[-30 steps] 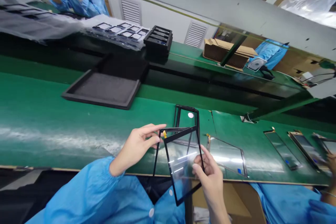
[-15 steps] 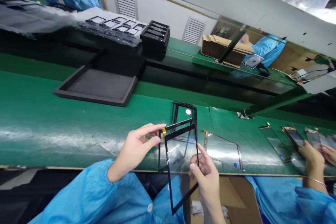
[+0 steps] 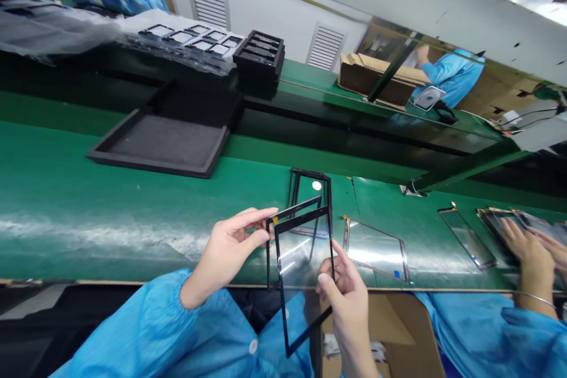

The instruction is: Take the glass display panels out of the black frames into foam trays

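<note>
Two overlapping black-framed glass panels (image 3: 303,260) stand tilted above the green conveyor belt (image 3: 110,207). My left hand (image 3: 233,251) pinches them at the upper left corner, beside a small yellow tab (image 3: 275,221). My right hand (image 3: 348,307) grips their right edge from below, with the thumb in front of the glass. Just behind them, a black frame (image 3: 310,186) with a white round sticker lies on the belt. A frameless-looking glass panel (image 3: 374,251) lies to the right of my right hand.
A co-worker's hands (image 3: 529,251) rest on stacked glass panels at the belt's right end. A black tray with grey foam (image 3: 157,147) lies on the belt. Behind it are a black rack (image 3: 259,56), bagged panels (image 3: 190,41) and a cardboard box (image 3: 376,80).
The held panels have turned more upright and their overlap has shifted. The scene has drifted left and up in view. The co-worker's hands have come in from the right onto the stacked panels.
</note>
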The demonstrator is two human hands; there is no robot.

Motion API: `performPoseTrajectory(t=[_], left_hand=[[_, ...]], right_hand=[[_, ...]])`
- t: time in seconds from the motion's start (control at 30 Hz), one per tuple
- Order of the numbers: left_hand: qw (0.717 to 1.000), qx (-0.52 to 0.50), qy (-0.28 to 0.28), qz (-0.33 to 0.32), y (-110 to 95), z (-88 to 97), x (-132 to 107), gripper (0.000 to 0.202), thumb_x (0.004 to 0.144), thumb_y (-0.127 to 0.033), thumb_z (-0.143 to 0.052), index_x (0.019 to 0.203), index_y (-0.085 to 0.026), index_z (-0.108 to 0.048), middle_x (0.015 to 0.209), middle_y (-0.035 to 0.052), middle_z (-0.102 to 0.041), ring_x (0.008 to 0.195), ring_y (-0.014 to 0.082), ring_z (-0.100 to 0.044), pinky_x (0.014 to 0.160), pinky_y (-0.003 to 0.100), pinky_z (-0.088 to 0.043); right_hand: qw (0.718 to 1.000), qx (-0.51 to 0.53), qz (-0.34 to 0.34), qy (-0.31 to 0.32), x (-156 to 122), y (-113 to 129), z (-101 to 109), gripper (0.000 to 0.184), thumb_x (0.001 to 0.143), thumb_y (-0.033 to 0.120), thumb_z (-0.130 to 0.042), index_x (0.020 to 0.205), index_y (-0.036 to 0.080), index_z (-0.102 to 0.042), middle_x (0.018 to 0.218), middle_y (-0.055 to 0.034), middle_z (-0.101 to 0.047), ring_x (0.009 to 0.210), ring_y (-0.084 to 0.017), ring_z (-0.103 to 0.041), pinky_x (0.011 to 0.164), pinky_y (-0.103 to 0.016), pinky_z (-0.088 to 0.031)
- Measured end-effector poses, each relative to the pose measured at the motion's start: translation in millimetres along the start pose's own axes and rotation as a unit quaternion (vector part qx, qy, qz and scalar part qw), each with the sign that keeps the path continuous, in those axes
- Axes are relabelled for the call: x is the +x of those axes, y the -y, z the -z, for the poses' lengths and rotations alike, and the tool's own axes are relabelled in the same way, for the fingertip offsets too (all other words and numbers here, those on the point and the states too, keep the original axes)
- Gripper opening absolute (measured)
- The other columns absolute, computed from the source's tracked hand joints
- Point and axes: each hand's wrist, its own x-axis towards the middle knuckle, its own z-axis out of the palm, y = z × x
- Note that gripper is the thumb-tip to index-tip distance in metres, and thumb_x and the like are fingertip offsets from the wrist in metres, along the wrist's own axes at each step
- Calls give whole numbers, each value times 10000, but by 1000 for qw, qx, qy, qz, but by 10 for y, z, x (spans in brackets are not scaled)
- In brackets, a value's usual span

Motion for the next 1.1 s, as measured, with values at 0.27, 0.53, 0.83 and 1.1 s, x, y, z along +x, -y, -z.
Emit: performPoseTrajectory(t=[0.27, 0.53, 0.83, 1.1], left_hand=[[996, -38, 34, 78, 67, 18, -41, 416, 801, -262, -848, 1215, -217, -848, 768, 40, -762, 640, 162, -679, 587, 254, -615], [985, -103, 47, 127, 239, 47, -48, 455, 842, -316, -875, 1288, -253, -812, 858, 44, -770, 735, 161, -708, 625, 237, -631], [982, -133, 41, 128, 237, 25, -41, 454, 825, -329, -906, 1268, -279, -821, 876, 42, -771, 757, 159, -717, 606, 223, -641], [987, -61, 25, 144, 156, 12, -33, 548, 842, -373, -879, 1346, -186, -773, 941, 123, -853, 877, 250, -819, 618, 226, -650]], right_hand=[[997, -65, 30, -18, -55, -37, -51, 735, 898, 357, -815, 1575, 263, -546, 977, -37, -694, 725, -157, -640, 634, -282, -594], [998, -52, -2, -25, -99, 4, -134, 737, 910, 380, -811, 1583, 267, -533, 950, -18, -663, 693, -135, -580, 571, -234, -529], [998, -59, -10, -21, -104, -46, -140, 758, 918, 384, -801, 1605, 263, -504, 984, -32, -671, 741, -153, -607, 649, -267, -570], [971, -211, 104, -36, -101, -90, -107, 602, 963, 375, -728, 1539, 270, -592, 1172, -94, -697, 992, -233, -696, 883, -391, -607]])
